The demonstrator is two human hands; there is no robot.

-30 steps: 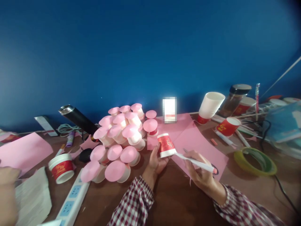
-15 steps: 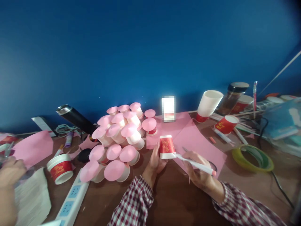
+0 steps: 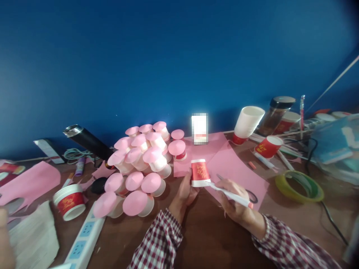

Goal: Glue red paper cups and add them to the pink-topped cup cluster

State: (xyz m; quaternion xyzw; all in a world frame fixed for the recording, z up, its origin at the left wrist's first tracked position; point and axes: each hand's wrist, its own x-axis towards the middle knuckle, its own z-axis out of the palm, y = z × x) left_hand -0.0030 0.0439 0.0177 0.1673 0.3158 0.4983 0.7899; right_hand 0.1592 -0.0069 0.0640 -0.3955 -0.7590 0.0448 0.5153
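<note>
Red paper cup [image 3: 199, 172] with a gold print and white bands at both ends, held against a white pen [image 3: 230, 194] with a pinkish-red end. Both sleeves [image 3: 159, 243] are red-and-white plaid. The pile of capped cups [image 3: 140, 164] on the left is white with pale pink tops. Pink paper sheet [image 3: 230, 164] sits on the dark brown table [image 3: 207, 231]. Far wall [image 3: 168, 56] is deep blue. Over on the right there's a yellow-green tape ring [image 3: 299, 182], and near left a white power strip [image 3: 84, 239] with light blue sockets.
</note>
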